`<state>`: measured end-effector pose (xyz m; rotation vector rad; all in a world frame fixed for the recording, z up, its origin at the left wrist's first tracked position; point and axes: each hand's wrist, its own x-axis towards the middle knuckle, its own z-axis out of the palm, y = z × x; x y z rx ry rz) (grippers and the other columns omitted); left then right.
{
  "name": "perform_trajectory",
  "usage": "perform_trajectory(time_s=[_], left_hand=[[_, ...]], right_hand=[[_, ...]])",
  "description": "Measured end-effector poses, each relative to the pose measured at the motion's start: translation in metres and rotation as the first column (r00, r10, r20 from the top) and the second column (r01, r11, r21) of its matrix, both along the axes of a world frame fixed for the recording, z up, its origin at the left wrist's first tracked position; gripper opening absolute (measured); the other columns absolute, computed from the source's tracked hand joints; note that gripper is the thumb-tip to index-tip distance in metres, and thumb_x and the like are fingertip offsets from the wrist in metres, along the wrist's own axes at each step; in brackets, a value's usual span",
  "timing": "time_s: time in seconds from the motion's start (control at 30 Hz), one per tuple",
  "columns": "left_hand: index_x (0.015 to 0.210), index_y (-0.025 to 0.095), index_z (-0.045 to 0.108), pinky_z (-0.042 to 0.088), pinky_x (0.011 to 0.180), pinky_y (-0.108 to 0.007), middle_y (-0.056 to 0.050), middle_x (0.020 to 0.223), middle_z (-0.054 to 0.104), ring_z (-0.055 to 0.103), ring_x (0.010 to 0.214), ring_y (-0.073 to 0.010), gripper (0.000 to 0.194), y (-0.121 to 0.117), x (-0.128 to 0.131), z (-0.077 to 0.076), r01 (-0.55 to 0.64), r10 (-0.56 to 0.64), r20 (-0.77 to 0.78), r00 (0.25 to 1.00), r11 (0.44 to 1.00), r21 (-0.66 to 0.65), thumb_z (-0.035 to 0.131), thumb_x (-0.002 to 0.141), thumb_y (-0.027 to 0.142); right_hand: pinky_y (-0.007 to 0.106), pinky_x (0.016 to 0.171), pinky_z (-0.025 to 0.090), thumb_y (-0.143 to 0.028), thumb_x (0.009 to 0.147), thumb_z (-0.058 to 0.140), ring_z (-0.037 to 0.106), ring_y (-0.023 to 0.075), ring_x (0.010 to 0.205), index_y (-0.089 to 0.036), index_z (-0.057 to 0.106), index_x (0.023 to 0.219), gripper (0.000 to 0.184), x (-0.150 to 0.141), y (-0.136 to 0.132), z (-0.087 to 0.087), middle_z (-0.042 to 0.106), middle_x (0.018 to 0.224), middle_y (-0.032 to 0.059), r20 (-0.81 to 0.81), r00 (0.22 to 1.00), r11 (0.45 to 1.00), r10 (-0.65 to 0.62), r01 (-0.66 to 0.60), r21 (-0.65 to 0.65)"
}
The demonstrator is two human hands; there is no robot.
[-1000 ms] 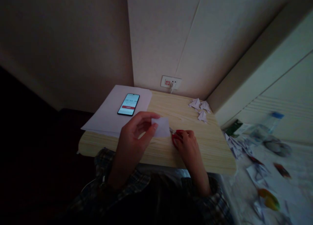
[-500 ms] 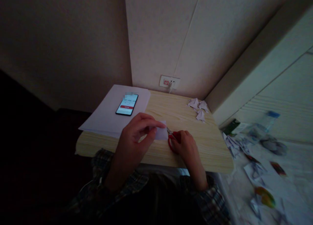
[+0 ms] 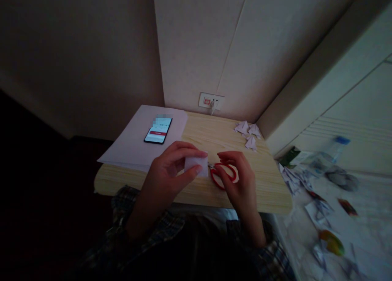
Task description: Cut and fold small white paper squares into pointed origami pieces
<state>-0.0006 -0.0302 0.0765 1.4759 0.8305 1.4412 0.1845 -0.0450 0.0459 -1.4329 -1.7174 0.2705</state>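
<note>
Pinching a small piece of white paper (image 3: 193, 162) between thumb and fingers, the left hand (image 3: 167, 171) is holding it over the front middle of the pale wooden table (image 3: 202, 130), though from where I am standing I cannot tell whether its lower edge is touching the top. The change is happening on the other side: the right hand (image 3: 245, 178), wrapped around the handles a moment ago, is now spreading its thumb and fingers apart, and the red-handled scissors (image 3: 211, 174) are lying on the table with both loops showing. The thumb is crossing in front of the loops, so I cannot tell whether it is brushing them. To my eye, the scissors are being let go, which is freeing that hand and leaving the paper as the one thing being held. The short blade end is pointing toward the paper and sitting just beside its right edge. Over to the left, a lit phone (image 3: 158, 130) is resting on larger white sheets (image 3: 128, 144), while near the far right corner three folded paper shapes (image 3: 251, 142) are sitting close together, well apart from both hands
</note>
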Motion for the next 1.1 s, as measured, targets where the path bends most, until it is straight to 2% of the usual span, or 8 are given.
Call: perform_trajectory(time_s=[0.13,0.3,0.43,0.57,0.73,0.8,0.93,1.1], left_hand=[[0.09,0.026,0.083,0.06,0.082,-0.028,-0.004,0.097,0.07,0.069,0.095,-0.0181,0.02,0.001,-0.001,0.001,0.048,-0.049,-0.015,0.999,0.997,-0.06,0.074,0.078,0.013],[0.087,0.023,0.082,0.061,0.083,-0.03,-0.007,0.1,0.072,0.07,0.099,-0.0209,0.015,0.001,-0.001,0.0,0.15,-0.161,-0.094,0.982,0.982,-0.115,0.067,0.088,0.024],[0.093,0.024,0.08,0.061,0.086,-0.031,-0.009,0.113,0.073,0.069,0.107,-0.0229,0.015,-0.001,0.0,0.002,0.215,-0.225,-0.118,0.967,0.972,-0.091,0.067,0.089,0.03],[0.079,0.021,0.074,0.06,0.074,-0.026,-0.002,0.082,0.075,0.072,0.08,-0.0179,0.006,-0.002,0.003,0.007,0.079,-0.107,-0.205,0.973,0.987,-0.137,0.069,0.083,0.02],[0.092,0.024,0.069,0.061,0.068,-0.023,0.002,0.081,0.075,0.075,0.075,-0.016,0.016,-0.007,0.008,0.011,0.044,-0.062,-0.126,0.99,0.989,-0.14,0.071,0.079,0.014],[0.095,0.025,0.065,0.061,0.066,-0.023,0.004,0.078,0.074,0.075,0.073,-0.0158,0.023,-0.01,0.009,0.012,-0.003,-0.008,-0.077,0.997,0.99,-0.144,0.073,0.077,0.012],[0.084,0.024,0.062,0.058,0.065,-0.02,0.006,0.075,0.068,0.069,0.067,-0.0121,0.021,-0.015,0.01,0.014,-0.153,0.148,-0.043,0.988,0.98,-0.129,0.073,0.075,0.01],[0.077,0.021,0.07,0.057,0.069,-0.018,0.005,0.075,0.071,0.067,0.07,-0.0105,0.016,-0.016,0.011,0.014,-0.214,0.212,-0.078,0.974,0.977,-0.016,0.065,0.08,0.006]], right_hand=[[0.035,0.076,0.055,-0.019,0.094,0.063,0.065,0.0211,0.088,-0.028,0.071,0.104,0.016,-0.013,-0.016,0.019,0.066,0.094,0.0039,0.008,0.987,0.948,0.158,-0.154,0.279],[0.034,0.071,0.054,-0.017,0.092,0.066,0.064,0.02,0.081,-0.027,0.073,0.088,0.013,-0.019,-0.019,0.022,0.065,0.087,0.0031,-0.095,0.987,0.954,0.128,-0.096,0.283],[0.03,0.065,0.051,-0.02,0.088,0.068,0.063,0.0181,0.074,-0.024,0.067,0.078,0.011,-0.022,-0.016,0.028,0.066,0.078,0.0009,-0.389,0.919,0.995,0.059,-0.022,0.099],[0.026,0.059,0.047,-0.027,0.082,0.072,0.061,0.0147,0.062,-0.022,0.065,0.073,0.012,-0.026,-0.017,0.034,0.065,0.065,-0.0024,-0.617,0.787,0.983,0.005,-0.118,-0.143],[0.023,0.055,0.047,-0.029,0.08,0.072,0.06,0.0126,0.057,-0.022,0.064,0.073,0.013,-0.031,-0.019,0.038,0.062,0.061,-0.0047,-0.74,0.672,0.955,-0.01,-0.214,-0.207],[0.024,0.056,0.049,-0.032,0.083,0.069,0.062,0.0137,0.059,-0.023,0.063,0.075,0.014,-0.028,-0.019,0.037,0.063,0.061,-0.004,-0.718,0.696,0.959,0.004,-0.205,-0.194],[0.031,0.07,0.056,-0.036,0.094,0.053,0.069,0.0187,0.074,-0.022,0.063,0.086,0.019,-0.009,-0.011,0.026,0.073,0.081,0.0037,-0.302,0.95,0.972,-0.085,0.011,-0.237],[0.047,0.094,0.047,-0.019,0.084,0.061,0.064,0.0308,0.098,-0.018,0.069,0.084,0.008,0.015,0.003,-0.003,0.072,0.096,0.014,-0.011,0.987,0.935,-0.158,0.146,-0.324]])
